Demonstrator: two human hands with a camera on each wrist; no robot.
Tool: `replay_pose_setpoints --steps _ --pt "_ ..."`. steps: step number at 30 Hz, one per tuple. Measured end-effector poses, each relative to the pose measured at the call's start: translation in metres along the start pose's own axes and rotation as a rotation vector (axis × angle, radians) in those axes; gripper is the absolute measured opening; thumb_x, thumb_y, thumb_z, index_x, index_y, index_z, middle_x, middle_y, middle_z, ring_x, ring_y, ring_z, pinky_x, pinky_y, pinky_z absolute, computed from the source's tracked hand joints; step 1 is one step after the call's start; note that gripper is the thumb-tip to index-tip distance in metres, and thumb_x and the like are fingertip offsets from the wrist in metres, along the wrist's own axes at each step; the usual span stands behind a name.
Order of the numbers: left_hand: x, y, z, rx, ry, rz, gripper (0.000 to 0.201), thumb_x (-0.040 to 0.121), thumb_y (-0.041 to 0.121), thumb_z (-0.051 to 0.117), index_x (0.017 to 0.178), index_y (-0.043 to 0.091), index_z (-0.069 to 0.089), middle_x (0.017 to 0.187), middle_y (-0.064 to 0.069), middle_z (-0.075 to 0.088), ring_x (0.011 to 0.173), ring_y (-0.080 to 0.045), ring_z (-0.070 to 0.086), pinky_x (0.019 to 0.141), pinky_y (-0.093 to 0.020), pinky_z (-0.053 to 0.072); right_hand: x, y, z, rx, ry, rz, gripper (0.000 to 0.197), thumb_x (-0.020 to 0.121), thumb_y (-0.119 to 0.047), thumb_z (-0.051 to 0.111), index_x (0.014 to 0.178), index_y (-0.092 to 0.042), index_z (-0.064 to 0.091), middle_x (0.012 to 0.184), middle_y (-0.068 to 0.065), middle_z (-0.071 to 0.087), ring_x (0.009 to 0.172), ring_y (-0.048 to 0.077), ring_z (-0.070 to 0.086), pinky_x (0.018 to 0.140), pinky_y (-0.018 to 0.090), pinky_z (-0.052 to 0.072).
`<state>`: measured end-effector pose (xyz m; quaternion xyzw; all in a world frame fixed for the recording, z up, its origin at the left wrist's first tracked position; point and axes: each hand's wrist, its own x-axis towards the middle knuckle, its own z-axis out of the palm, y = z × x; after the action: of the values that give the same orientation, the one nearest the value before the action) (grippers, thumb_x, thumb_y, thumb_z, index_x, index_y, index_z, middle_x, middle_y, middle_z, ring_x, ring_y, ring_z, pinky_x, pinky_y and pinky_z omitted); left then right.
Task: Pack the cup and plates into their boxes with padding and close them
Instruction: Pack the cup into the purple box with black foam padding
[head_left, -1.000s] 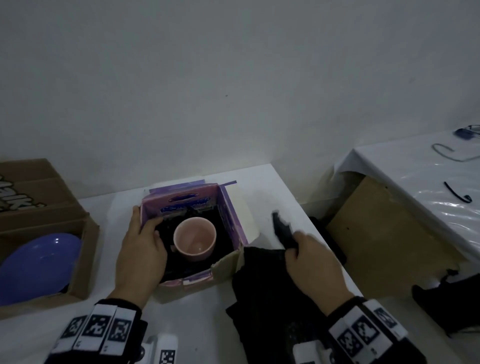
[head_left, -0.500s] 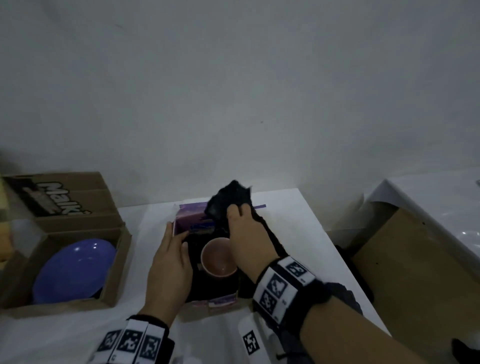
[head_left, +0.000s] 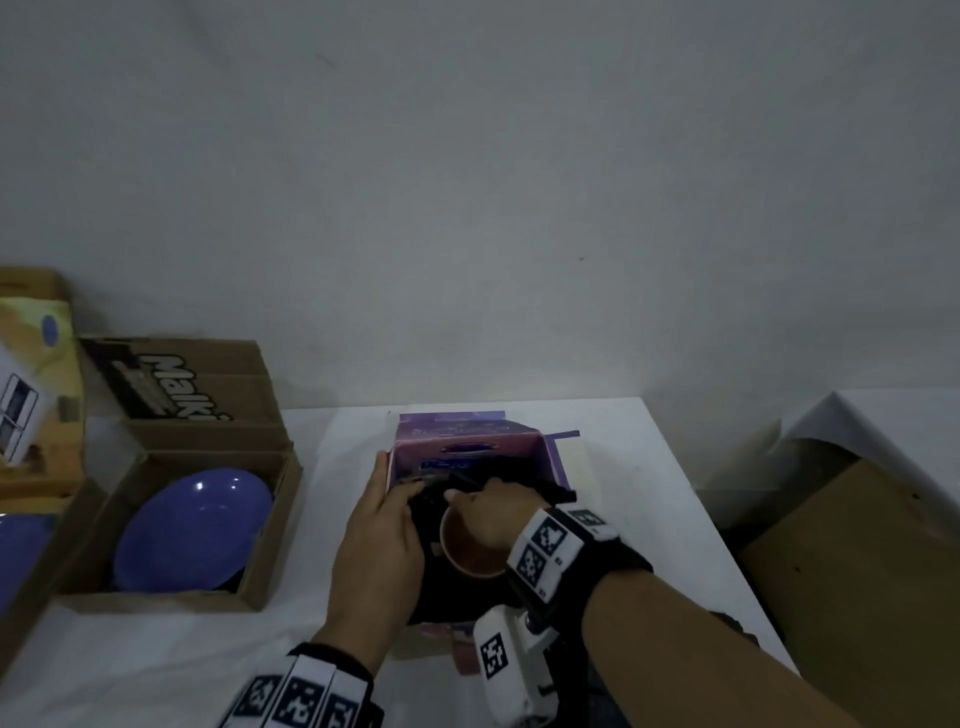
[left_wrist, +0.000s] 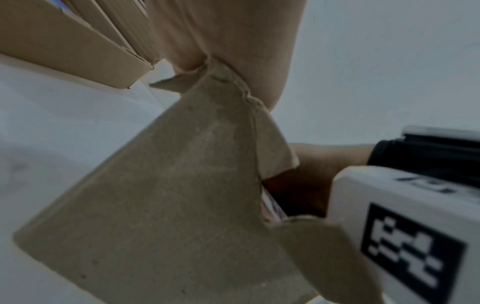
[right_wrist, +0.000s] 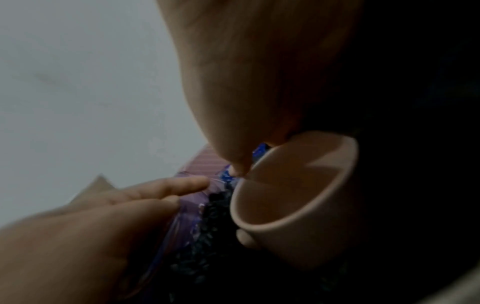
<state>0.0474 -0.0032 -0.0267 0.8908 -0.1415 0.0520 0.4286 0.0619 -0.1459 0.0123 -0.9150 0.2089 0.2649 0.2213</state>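
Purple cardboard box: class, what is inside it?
Inside the purple cardboard box: a pink ceramic cup, upright, with black padding cloth around it. The box floor is covered.

The left hand (head_left: 382, 540) lies flat with its fingers straight and together, pointing toward 12 o'clock, the thumb spread toward 1 o'clock; its palm faces 3 o'clock. The left wrist, at 6 o'clock from the hand, wears a black band with checkered markers. The right hand (head_left: 485, 517) reaches in from 4 o'clock, forearm bare, wrist strapped with a black band and white marker blocks. Its fingers (right_wrist: 235, 164) curl downward, pinching dark padding; the fingertips point toward 11 o'clock, just beside the left thumb.
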Motion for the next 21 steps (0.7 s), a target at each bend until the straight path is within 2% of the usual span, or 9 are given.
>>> replay_pose_setpoints --steps 4,7,9,10,12,14,17,18,21 --pt "0.0 0.0 0.001 0.017 0.0 -0.009 0.038 0.095 0.006 0.039 0.119 0.028 0.059 0.156 0.01 0.021 0.129 -0.015 0.044 0.086 -0.022 0.039 0.0 0.002 0.0 0.077 -0.025 -0.017 0.072 0.095 -0.06 0.027 0.133 0.0 0.04 0.133 0.021 0.051 0.118 0.035 0.052 0.096 0.036 0.04" --pt "0.0 -0.002 0.001 0.038 0.01 -0.018 0.036 0.094 0.005 0.041 0.118 0.025 0.06 0.155 0.01 0.022 0.128 -0.016 0.046 0.086 -0.021 0.038 -0.013 -0.003 -0.027 0.173 -0.04 -0.069 0.056 0.102 -0.042 0.024 0.13 0.0 0.048 0.132 0.022 0.052 0.12 0.032 0.05 0.092 0.03 0.038" --pt "0.001 -0.001 0.002 0.034 0.011 -0.03 0.035 0.093 0.005 0.042 0.117 0.022 0.061 0.155 0.009 0.024 0.128 -0.017 0.045 0.088 -0.023 0.039 -0.02 -0.006 -0.046 0.323 0.057 -0.075 0.048 0.104 -0.033 0.022 0.131 -0.004 0.049 0.133 0.022 0.051 0.121 0.032 0.049 0.094 0.031 0.039" --pt "0.001 -0.001 0.002 0.035 0.011 -0.033 0.035 0.093 0.004 0.043 0.117 0.02 0.061 0.155 0.008 0.024 0.129 -0.017 0.045 0.089 -0.025 0.039 -0.023 -0.005 -0.05 0.344 0.077 -0.093 0.051 0.103 -0.036 0.02 0.131 -0.005 0.049 0.134 0.02 0.05 0.122 0.031 0.049 0.098 0.032 0.038" --pt "0.001 0.0 0.003 0.041 0.013 -0.035 0.034 0.092 0.004 0.043 0.116 0.019 0.062 0.155 0.007 0.025 0.129 -0.018 0.045 0.09 -0.027 0.041 -0.026 -0.002 -0.046 0.279 -0.004 -0.135 0.065 0.099 -0.052 0.02 0.132 -0.006 0.051 0.136 0.016 0.05 0.124 0.029 0.048 0.105 0.033 0.035" --pt "0.001 0.001 0.003 0.046 0.009 -0.04 0.034 0.092 0.004 0.043 0.117 0.019 0.061 0.155 0.005 0.025 0.128 -0.019 0.046 0.089 -0.028 0.042 -0.024 0.003 -0.028 0.339 -0.073 -0.067 0.08 0.091 -0.066 0.022 0.135 -0.004 0.047 0.138 0.015 0.05 0.124 0.029 0.048 0.106 0.034 0.035" --pt "0.0 0.002 0.002 0.038 0.011 -0.032 0.035 0.092 0.004 0.043 0.117 0.02 0.061 0.155 0.006 0.024 0.128 -0.018 0.045 0.091 -0.026 0.041 -0.014 0.016 -0.001 0.454 -0.091 0.078 0.088 0.089 -0.07 0.026 0.149 -0.007 0.015 0.146 0.019 0.038 0.13 0.033 0.042 0.102 0.035 0.034" --pt "0.0 0.002 0.001 0.037 0.013 -0.026 0.036 0.092 0.003 0.042 0.117 0.02 0.061 0.155 0.006 0.024 0.128 -0.017 0.045 0.091 -0.025 0.04 -0.014 0.018 0.001 0.491 -0.089 0.089 0.088 0.088 -0.07 0.028 0.15 -0.01 0.01 0.148 0.018 0.035 0.132 0.033 0.039 0.104 0.036 0.033" --pt "0.001 0.002 0.0 0.043 0.015 -0.021 0.035 0.091 0.003 0.043 0.116 0.018 0.062 0.155 0.005 0.025 0.127 -0.018 0.047 0.09 -0.026 0.041 -0.015 0.018 -0.009 0.617 -0.087 0.021 0.087 0.085 -0.073 0.03 0.148 -0.013 0.019 0.147 0.01 0.036 0.132 0.03 0.038 0.105 0.037 0.032"
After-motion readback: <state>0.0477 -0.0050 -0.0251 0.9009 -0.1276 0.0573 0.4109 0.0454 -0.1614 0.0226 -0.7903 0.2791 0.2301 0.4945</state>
